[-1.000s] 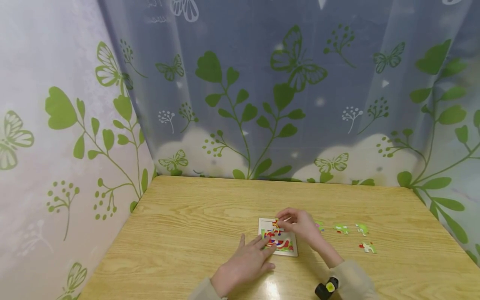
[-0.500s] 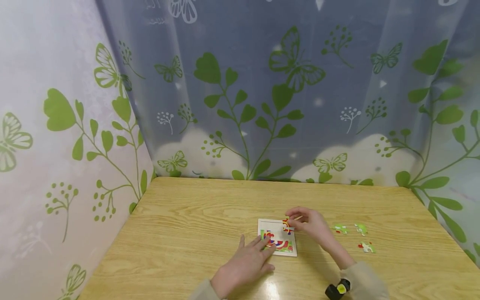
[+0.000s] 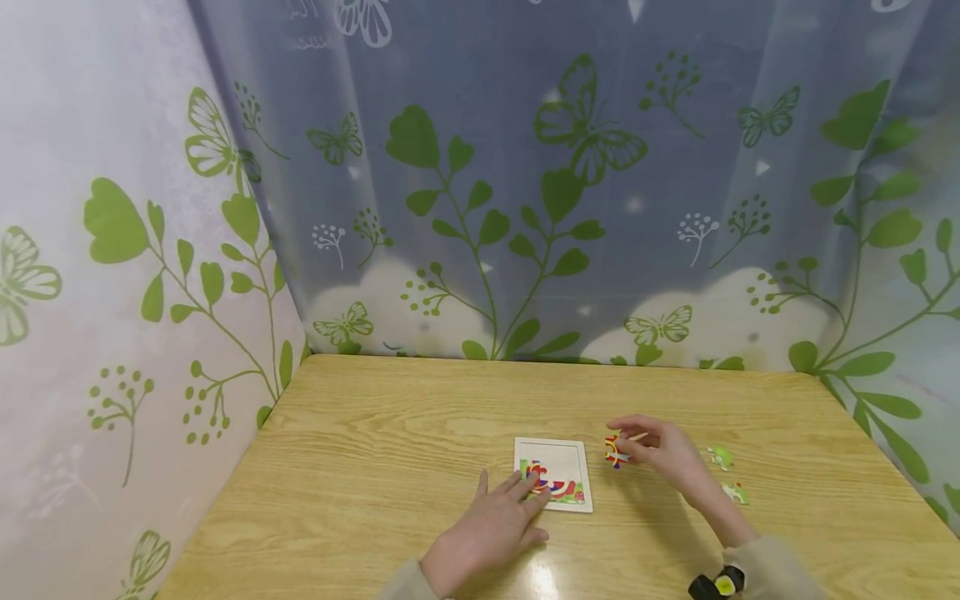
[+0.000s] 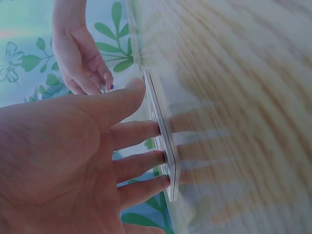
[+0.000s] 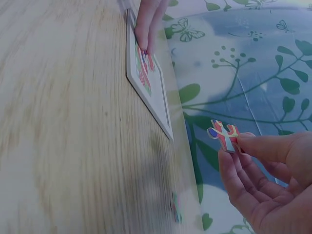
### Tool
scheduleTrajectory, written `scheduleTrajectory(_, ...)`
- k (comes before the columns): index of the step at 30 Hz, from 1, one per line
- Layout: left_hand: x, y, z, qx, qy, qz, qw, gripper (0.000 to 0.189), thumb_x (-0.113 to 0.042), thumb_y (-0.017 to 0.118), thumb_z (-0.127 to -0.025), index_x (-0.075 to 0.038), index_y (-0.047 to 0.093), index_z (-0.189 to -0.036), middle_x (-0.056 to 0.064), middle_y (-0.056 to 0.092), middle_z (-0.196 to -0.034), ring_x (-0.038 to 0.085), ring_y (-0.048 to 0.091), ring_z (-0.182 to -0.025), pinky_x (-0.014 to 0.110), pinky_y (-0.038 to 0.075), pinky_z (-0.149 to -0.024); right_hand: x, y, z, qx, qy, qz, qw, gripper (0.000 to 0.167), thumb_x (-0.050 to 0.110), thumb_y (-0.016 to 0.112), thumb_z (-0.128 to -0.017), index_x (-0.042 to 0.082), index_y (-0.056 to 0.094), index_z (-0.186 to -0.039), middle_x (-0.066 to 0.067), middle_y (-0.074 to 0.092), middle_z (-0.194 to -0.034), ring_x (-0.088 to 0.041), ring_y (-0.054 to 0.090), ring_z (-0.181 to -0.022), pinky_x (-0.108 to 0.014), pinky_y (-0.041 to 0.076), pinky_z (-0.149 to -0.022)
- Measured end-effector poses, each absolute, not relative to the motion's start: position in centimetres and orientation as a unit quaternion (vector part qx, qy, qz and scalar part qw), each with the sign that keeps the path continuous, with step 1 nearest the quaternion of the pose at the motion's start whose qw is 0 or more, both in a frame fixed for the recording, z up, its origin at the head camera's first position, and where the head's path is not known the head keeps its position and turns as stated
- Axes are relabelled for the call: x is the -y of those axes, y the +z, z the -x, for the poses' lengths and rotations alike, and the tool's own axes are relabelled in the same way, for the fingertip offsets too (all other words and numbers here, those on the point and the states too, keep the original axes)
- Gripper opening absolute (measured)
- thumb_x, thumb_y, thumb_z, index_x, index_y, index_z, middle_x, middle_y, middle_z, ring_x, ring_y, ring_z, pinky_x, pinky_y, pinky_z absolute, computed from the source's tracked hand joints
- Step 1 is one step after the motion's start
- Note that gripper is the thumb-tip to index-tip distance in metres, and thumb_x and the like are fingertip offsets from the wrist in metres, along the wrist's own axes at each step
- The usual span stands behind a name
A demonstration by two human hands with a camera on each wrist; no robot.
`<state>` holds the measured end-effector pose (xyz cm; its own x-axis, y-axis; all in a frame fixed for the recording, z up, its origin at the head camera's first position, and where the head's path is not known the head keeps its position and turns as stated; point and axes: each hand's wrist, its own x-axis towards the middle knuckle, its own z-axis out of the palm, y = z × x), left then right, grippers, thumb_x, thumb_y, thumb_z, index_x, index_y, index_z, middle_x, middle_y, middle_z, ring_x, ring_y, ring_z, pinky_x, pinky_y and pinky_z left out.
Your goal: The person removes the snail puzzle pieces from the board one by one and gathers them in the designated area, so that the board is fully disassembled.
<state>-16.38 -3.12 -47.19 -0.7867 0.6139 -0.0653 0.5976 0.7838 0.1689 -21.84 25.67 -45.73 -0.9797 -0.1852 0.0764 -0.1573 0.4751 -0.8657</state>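
Observation:
My right hand (image 3: 671, 458) pinches a jigsaw piece (image 3: 615, 452) above the table, to the right of the puzzle board. In the right wrist view this jigsaw piece (image 5: 225, 135) shows red, yellow, blue and pale bands between thumb and fingers. My left hand (image 3: 495, 518) rests its spread, straight fingers on the lower left of the white-framed puzzle board (image 3: 558, 452). Joined red, blue, white and green pieces (image 3: 570, 492) fill the board's lower part and left side; the fingers cover some of them. The left wrist view shows the fingertips touching the thin board (image 4: 163, 141).
Two loose green-and-white pieces (image 3: 720, 457) lie on the wooden table (image 3: 390, 433) right of the board, partly beside my right forearm. Another loose piece (image 5: 176, 207) shows low in the right wrist view. A patterned curtain (image 3: 480, 208) stands behind the table.
My right hand has carried the pinched jigsaw piece rightward, from over the board to beside it, and now covers some loose pieces. My left hand stays on the board.

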Motion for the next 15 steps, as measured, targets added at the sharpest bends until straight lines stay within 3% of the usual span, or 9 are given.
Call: scheduleTrajectory(15, 3.1, -47.2, 16.4, -0.941, 0.070, -0.327, 0.060, 0.058, -0.049, 0.055, -0.099, -0.023, 0.050, -0.151, 0.004, 0.040, -0.160, 0.029, 0.040, -0.146, 0.067, 0.030, -0.114, -31.4, -45.5, 20.8, -0.870, -0.485, 0.080, -0.019, 0.039, 0.020, 0.067, -0.099, -0.005, 0.064, -0.129, -0.016, 0.068, -0.109, -0.009, 0.071, -0.084, -0.037, 0.062, -0.075)
